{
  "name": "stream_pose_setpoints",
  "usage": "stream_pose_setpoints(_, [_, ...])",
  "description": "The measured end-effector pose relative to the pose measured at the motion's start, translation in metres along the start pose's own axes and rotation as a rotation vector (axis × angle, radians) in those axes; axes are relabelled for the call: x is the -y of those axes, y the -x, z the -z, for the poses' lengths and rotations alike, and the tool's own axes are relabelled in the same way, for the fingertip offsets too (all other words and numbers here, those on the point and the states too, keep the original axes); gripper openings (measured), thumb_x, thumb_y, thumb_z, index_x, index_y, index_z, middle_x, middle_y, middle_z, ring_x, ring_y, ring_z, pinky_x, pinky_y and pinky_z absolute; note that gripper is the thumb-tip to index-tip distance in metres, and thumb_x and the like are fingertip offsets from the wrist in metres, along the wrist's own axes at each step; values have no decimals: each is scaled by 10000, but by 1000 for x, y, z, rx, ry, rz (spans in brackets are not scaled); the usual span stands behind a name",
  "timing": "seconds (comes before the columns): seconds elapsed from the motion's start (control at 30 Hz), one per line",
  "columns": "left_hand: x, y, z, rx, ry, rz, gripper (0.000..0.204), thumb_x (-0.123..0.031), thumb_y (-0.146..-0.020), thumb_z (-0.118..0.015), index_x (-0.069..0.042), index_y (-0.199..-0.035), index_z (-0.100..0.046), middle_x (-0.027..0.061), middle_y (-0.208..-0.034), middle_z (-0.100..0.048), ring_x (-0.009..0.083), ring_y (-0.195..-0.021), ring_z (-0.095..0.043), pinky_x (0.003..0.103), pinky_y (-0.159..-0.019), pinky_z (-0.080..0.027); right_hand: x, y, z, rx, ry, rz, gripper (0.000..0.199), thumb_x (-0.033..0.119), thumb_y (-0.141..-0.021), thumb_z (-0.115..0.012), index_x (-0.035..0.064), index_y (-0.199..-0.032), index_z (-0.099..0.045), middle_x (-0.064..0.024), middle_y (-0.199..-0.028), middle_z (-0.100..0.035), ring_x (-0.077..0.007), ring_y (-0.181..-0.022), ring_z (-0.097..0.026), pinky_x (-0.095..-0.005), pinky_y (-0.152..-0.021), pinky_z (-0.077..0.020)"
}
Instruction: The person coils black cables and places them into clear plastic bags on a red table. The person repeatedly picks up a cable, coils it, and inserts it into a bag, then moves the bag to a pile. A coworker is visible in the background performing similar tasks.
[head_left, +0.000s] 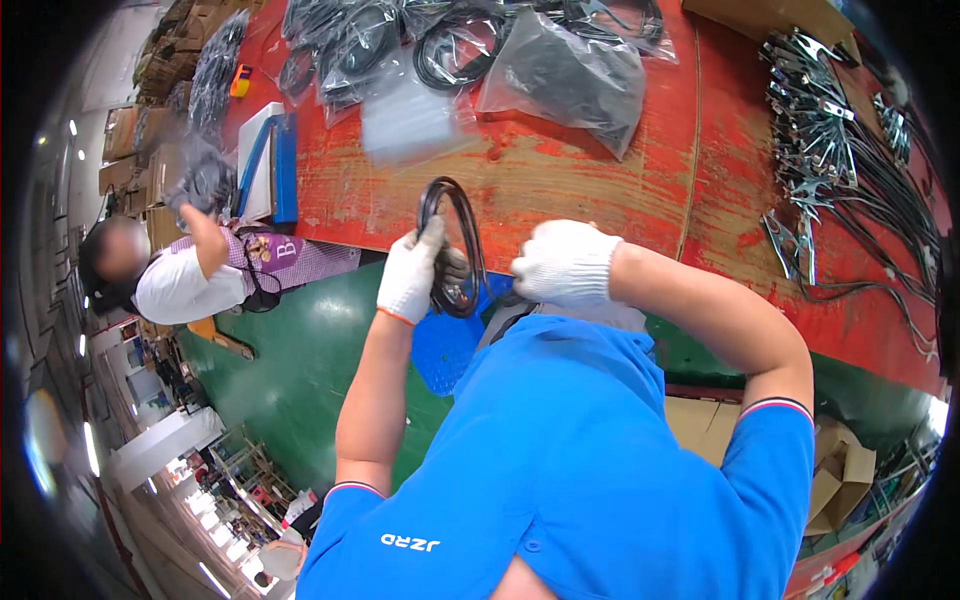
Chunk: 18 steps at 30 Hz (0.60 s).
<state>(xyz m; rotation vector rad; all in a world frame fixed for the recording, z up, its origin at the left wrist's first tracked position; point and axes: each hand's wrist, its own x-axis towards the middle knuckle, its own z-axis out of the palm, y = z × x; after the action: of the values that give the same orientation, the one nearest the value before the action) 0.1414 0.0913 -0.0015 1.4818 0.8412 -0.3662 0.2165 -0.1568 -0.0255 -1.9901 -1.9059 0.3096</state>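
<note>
Head view: my left hand (410, 272) is clutching the black cable coil (452, 245), my fisted right hand (565, 262) just beside, both hovering at the red table (560, 190) edge.

One coiled black rubber cable (452, 245) sits between two hands in white knit gloves, the left hand (410, 272) and the right hand (566, 262). On the worn red wooden table (600, 180) lie several clear plastic bags of black cable coils (440, 45) (too overlapped to count exactly) and one bulging grey plastic bag (565, 75). One heap of metal clamps with black leads (820, 150) lies at the right, and one other person (190, 275) works at the left.
</note>
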Motion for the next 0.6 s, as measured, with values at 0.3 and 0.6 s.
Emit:
stream_pose_setpoints(0.3, [41, 12, -29, 180, -158, 50, 608, -577, -1075, -487, -8, -1059, -699, 49, -770, -670, 86, -633, -561, 252, -572, -456, -3, -42, -43, -293, -185, 71, 238, 336, -844, -696, 111, -862, -772, -123, -720, -698, -337, -682, -708, -458, -622, -572])
stream_pose_setpoints(0.6, [48, -9, -34, -146, -624, -539, 493, -492, -1054, -559, -17, -932, -618, 243, -723, -670, 404, -697, -701, 442, -600, -537, 36, -68, -95, -1023, -1137, -996, 278, 357, -1014, -661, 98, -1057, -750, -142, -1013, -687, -260, -929, -705, -383, -821, -565])
